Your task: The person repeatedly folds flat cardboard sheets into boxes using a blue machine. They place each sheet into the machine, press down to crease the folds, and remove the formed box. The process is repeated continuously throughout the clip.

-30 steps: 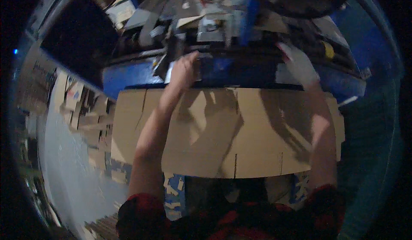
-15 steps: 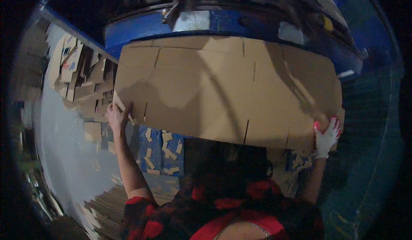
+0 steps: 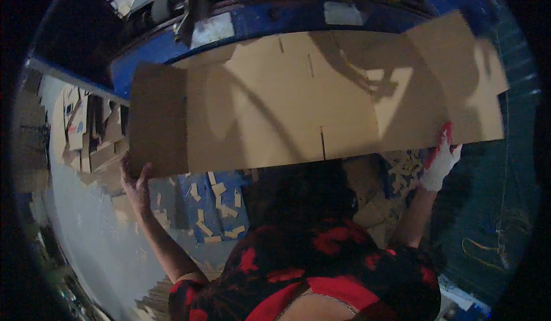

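Hands: left hand (image 3: 136, 179) bare, curled under the lower left corner of the flat cardboard sheet (image 3: 298, 111); right hand (image 3: 441, 159) gloved, gripping its lower right edge | sheet held up between them, long axis left to right, both equally near | below: floor (image 3: 92, 235) littered with cardboard offcuts (image 3: 215, 197) | beyond: blue machine (image 3: 258, 20).

a blue machine (image 3: 241, 31) runs across the top of the view, with grey metal parts (image 3: 209, 25) on it. small cardboard offcuts (image 3: 215, 209) lie scattered on a blue surface (image 3: 178, 192) lower down. at the left, flat cardboard pieces (image 3: 94, 134) sit stacked beside a pale floor (image 3: 86, 229). more scraps (image 3: 396, 172) lie at the right.
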Available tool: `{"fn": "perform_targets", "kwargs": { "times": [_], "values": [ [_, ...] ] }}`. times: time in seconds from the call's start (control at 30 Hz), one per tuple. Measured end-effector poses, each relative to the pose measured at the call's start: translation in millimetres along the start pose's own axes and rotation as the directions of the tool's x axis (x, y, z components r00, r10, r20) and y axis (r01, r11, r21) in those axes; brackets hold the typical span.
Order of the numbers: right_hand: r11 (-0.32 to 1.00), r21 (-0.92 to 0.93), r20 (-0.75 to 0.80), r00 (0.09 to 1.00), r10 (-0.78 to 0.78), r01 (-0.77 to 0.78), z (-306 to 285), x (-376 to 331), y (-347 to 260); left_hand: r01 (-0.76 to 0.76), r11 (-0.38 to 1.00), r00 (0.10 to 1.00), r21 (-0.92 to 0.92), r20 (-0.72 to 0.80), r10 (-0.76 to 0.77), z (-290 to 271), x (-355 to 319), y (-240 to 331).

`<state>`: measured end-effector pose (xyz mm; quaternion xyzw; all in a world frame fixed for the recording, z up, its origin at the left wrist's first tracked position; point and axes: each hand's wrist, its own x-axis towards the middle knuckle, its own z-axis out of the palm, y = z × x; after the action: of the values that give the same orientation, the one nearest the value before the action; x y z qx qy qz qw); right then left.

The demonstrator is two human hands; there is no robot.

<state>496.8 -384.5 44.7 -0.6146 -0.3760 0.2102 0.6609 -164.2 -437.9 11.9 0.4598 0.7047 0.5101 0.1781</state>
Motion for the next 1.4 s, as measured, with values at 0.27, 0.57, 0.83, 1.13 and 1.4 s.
{"fn": "perform_targets", "kwargs": {
  "times": [0.27, 0.57, 0.83, 1.13, 1.4],
  "values": [
    [0.14, -0.173, 0.972, 0.145, 0.186, 0.975, 142, -96, -20, -0.505, 0.855, 0.8, 0.118, 0.435, 0.412, 123, -40, 15],
    [0.138, -0.09, 0.968, 0.119, -0.22, 0.986, 130, -86, 29, -0.721, 0.42, 0.681, 0.551, 0.676, 0.283, 144, -42, 32],
    [0.346, -0.089, 0.995, 0.097, -0.004, 0.934, 133, -67, -15, -0.748, 0.45, 0.619, 0.488, 0.758, 0.206, 137, -36, 42],
    [0.247, -0.637, 0.647, 0.681, -0.345, 0.73, 165, 7, 51, -0.508, 0.832, 0.783, 0.224, 0.523, 0.338, 220, -7, 54],
    [-0.081, -0.739, 0.67, 0.716, -0.198, 0.669, 157, 5, 55, -0.549, 0.616, 0.789, 0.566, 0.595, 0.156, 249, -23, 53]
  ]
}}
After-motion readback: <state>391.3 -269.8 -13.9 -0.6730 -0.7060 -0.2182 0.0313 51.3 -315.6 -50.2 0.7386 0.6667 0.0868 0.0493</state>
